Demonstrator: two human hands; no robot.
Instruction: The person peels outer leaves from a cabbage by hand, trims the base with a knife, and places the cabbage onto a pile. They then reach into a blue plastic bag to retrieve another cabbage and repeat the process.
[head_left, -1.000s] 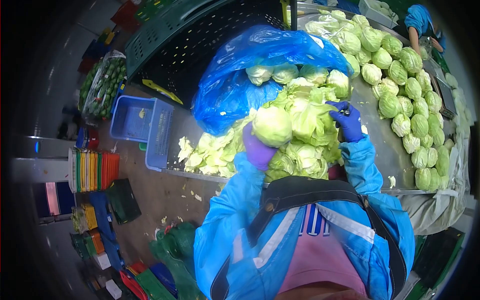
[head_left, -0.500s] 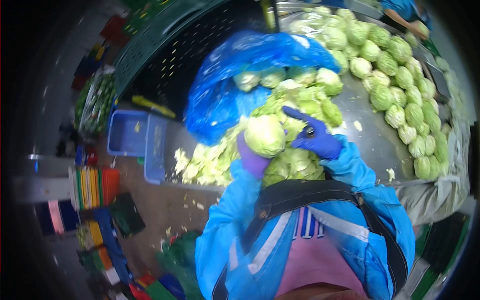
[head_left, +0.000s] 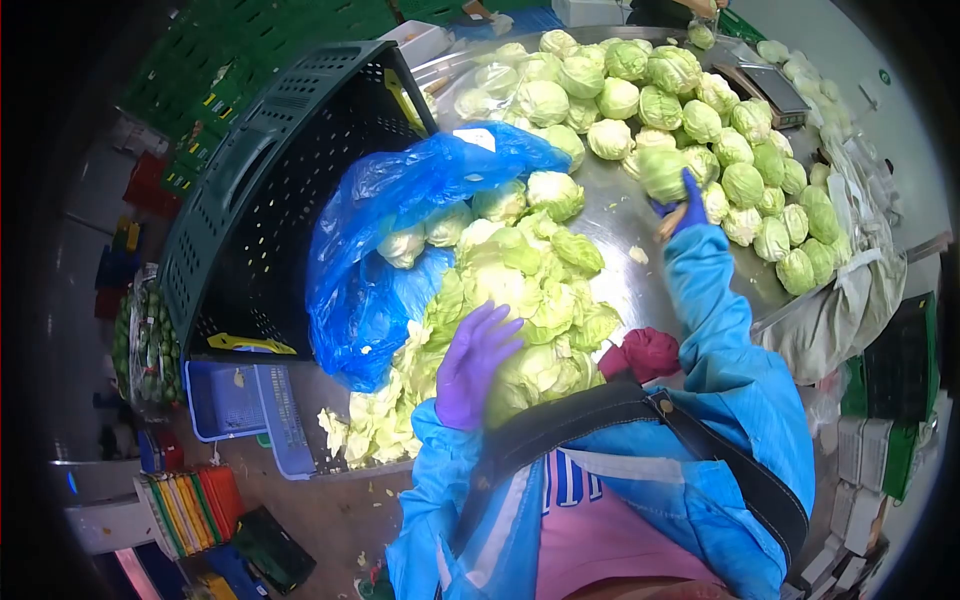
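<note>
Out at the pile on the right, my right hand (head_left: pixel 686 212), in a purple glove, is closed around a pale green cabbage (head_left: pixel 661 173). A small tan patch shows by this hand's fingers; I cannot make out what it is. My left hand (head_left: pixel 474 365), also gloved in purple, has its fingers spread and holds nothing. It hovers over a heap of loose cabbage leaves (head_left: pixel 530 275). Behind the leaves, several cabbages (head_left: pixel 500 203) lie in the mouth of a blue plastic bag (head_left: pixel 350 240).
Many cabbages (head_left: pixel 733 147) cover the far and right side of the metal table (head_left: pixel 615 228). A dark green perforated crate (head_left: pixel 262 165) lies on its side at left, near a blue basket (head_left: pixel 285 420). A dark red cloth bundle (head_left: pixel 645 354) sits by my waist.
The cabbage that was in my left hand is gone from it, and that hand is spread. My right hand has reached outward to the right pile and grips a cabbage. The view has shifted.
</note>
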